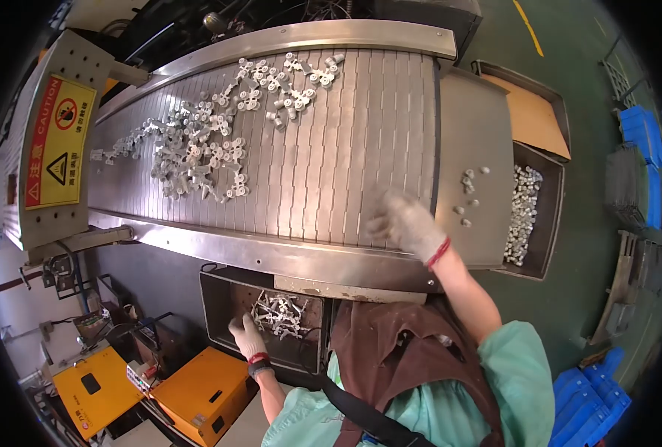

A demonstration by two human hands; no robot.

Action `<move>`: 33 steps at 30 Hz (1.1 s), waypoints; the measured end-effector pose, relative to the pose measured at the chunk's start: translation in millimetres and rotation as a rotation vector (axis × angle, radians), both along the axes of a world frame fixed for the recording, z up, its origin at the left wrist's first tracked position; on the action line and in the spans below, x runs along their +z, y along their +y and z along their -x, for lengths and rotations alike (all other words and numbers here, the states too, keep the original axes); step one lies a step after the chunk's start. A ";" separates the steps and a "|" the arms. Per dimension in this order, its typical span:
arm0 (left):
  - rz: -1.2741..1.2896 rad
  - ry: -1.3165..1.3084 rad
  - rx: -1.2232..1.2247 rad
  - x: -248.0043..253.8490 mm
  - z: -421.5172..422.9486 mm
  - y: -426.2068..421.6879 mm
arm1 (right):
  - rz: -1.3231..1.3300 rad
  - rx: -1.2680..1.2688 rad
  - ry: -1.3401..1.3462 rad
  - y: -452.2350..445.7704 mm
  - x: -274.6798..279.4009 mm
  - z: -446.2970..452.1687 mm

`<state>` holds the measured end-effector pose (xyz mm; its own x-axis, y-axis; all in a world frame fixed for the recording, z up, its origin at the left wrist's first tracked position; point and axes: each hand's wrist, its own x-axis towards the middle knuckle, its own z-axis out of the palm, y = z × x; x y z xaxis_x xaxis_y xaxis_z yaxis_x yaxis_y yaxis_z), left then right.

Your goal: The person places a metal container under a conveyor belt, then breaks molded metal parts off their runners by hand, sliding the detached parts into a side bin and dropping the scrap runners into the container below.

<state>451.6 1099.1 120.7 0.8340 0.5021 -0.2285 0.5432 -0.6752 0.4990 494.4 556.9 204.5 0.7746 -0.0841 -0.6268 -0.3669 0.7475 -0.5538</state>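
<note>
My left hand (249, 339), in a pale work glove, is at the left side of a dark metal bin (223, 287). Its thumb and fingers look spread, and I see nothing between them. Beside them in the bin lies a heap of branched grey metal sprues (280, 313). My right hand (409, 226), gloved too, hovers over the near right end of the slatted metal conveyor (331, 156). Motion blurs its fingers, so whether they hold anything is unclear. Clusters of cast metal parts on sprues (204, 149) lie on the belt's left and middle.
Past the belt's end, a few small metal pieces (467, 190) rest on a sloping plate (472, 134). A bin (558, 194) of similar pieces stands beyond, partly under cardboard (528, 115). Steel rails (271, 261) edge the conveyor. A caution sign (61, 141) marks the left housing.
</note>
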 end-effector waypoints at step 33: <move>0.472 -0.090 0.453 -22.3 44.0 -30.6 | -0.038 0.089 0.119 32.8 -29.4 3.7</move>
